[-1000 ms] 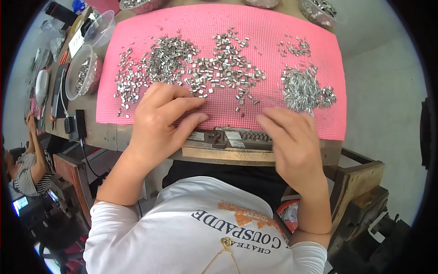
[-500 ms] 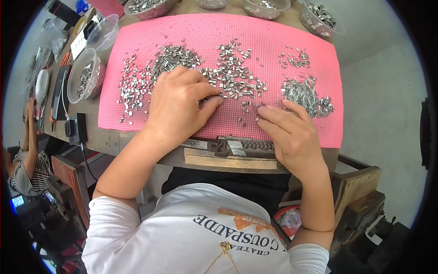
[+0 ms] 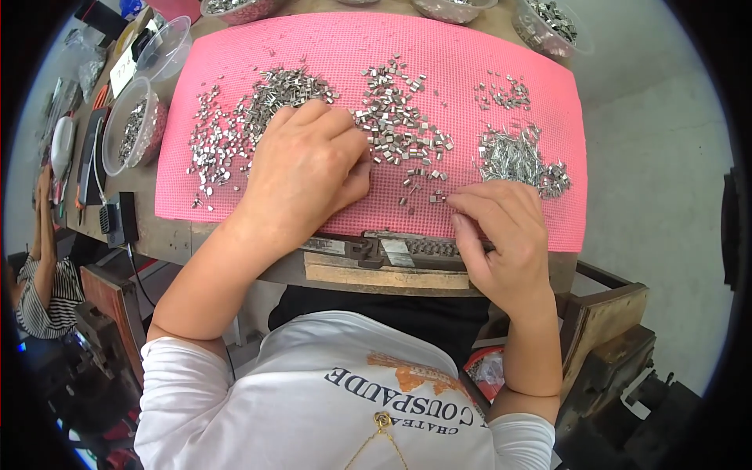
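Note:
My left hand (image 3: 307,160) curls over the pink textured mat (image 3: 176,180), its fingers bent inward and the tips hidden; whatever they hold cannot be made out. Beyond its knuckles is a heap of small silvery pins (image 3: 286,88), and to its right lie loose, squarish metal clips (image 3: 395,117). My right hand (image 3: 507,235) is lower on the mat, with thumb and forefinger a little apart. Its forefinger tip comes close to a small metal piece (image 3: 436,197). Past that hand sits a pile of shiny thin pins (image 3: 509,153).
A dark metal fixture with a ridged track (image 3: 427,249) and a wooden strip (image 3: 384,272) line the table's front edge. Clear plastic tubs of metal parts (image 3: 135,133) stand left, with another tub (image 3: 548,27) at the far right. Another person's arm (image 3: 45,235) shows far left.
My right hand has turned from nearly flat to bent, with its thumb now showing below the forefinger. The left fingers have drawn back from the clips and curled in. The whole view has shifted slightly.

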A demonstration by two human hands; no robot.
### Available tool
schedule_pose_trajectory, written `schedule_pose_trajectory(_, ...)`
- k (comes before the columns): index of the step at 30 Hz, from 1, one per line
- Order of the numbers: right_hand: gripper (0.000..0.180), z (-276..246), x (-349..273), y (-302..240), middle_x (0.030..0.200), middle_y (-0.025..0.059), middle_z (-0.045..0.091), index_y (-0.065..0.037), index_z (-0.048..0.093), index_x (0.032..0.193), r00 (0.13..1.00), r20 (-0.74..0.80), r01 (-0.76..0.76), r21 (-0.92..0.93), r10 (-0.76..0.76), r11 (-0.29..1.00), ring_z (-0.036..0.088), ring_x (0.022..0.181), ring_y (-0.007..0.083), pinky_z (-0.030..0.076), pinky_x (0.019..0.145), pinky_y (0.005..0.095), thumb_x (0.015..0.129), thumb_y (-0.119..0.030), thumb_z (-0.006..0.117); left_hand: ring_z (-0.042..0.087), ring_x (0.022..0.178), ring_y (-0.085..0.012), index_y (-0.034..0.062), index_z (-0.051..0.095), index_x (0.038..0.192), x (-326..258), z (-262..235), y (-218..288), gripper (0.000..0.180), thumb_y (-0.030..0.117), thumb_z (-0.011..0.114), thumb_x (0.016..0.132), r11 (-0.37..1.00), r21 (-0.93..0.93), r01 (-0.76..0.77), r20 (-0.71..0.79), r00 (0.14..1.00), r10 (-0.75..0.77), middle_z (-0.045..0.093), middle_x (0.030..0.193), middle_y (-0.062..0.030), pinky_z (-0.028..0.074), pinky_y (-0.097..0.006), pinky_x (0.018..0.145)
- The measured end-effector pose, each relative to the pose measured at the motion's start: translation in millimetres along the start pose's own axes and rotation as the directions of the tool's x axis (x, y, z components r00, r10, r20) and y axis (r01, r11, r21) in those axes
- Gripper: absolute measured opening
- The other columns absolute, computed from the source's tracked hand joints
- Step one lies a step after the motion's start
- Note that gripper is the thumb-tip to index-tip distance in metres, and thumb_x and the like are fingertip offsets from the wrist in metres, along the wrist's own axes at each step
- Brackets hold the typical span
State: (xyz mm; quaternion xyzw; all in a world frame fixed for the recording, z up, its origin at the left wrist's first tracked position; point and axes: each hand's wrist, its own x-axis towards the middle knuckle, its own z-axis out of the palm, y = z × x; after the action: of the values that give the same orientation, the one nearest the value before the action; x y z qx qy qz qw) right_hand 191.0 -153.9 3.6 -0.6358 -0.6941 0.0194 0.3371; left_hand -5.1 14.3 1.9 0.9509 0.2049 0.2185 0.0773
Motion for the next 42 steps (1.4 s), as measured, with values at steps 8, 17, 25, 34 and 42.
schedule_pose_trajectory(8,0.020,8,3,1,0.090,0.0052,0.068,-0.006,0.074,0.096,0.999,0.033,-0.037,-0.032,0.038,0.999,0.063,0.088,0.0248,0.045,0.080,0.0391,0.078,-0.002,0.080,0.060,0.087,-0.0244,0.0110,0.072,0.079,-17,-4,5,0.016,0.018,0.085,0.073,0.989,-0.129,0.073,0.053,0.996,-0.066,0.060,0.083,-0.0027,0.047,-0.039,0.077)
schedule_pose_trajectory(17,0.017,16,15,-1,0.091,0.0033,0.065,-0.007,0.074,0.095,0.999,-0.019,-0.034,-0.105,0.032,0.994,0.060,0.087,0.0241,0.044,0.078,0.0389,0.080,-0.004,0.080,0.062,0.082,-0.0259,0.0096,0.079,0.091,-31,-12,-2,0.024,0.012,0.089,0.069,0.942,-0.265,0.207,0.015,0.978,-0.210,0.067,0.085,-0.0041,0.052,-0.038,0.071)
schedule_pose_trajectory(25,0.017,25,34,0,0.091,0.0045,0.064,-0.007,0.075,0.097,1.000,0.028,0.016,-0.154,-0.012,0.988,0.060,0.087,0.0248,0.044,0.077,0.0382,0.080,-0.004,0.080,0.061,0.083,-0.0260,0.0099,0.081,0.094,-31,-13,-2,0.022,0.009,0.086,0.073,0.938,-0.273,0.214,0.057,0.977,-0.206,0.064,0.083,-0.0046,0.051,-0.038,0.072)
schedule_pose_trajectory(34,0.016,32,37,1,0.090,0.0053,0.063,-0.007,0.072,0.095,0.998,0.065,0.024,-0.128,-0.016,0.991,0.058,0.085,0.0259,0.044,0.078,0.0393,0.080,-0.002,0.079,0.061,0.084,-0.0256,0.0099,0.081,0.094,-22,-12,1,0.018,0.010,0.083,0.076,0.948,-0.257,0.189,0.082,0.981,-0.174,0.063,0.084,-0.0042,0.050,-0.039,0.076)
schedule_pose_trajectory(42,0.015,26,38,0,0.089,0.0084,0.061,-0.005,0.066,0.094,0.997,0.058,-0.052,-0.040,0.054,0.998,0.058,0.085,0.0284,0.046,0.077,0.0403,0.083,0.000,0.076,0.061,0.086,-0.0245,0.0077,0.081,0.098,-24,-21,-5,0.030,0.006,0.087,0.068,0.946,-0.252,0.203,0.105,0.978,-0.181,0.067,0.089,-0.0048,0.050,-0.036,0.077)
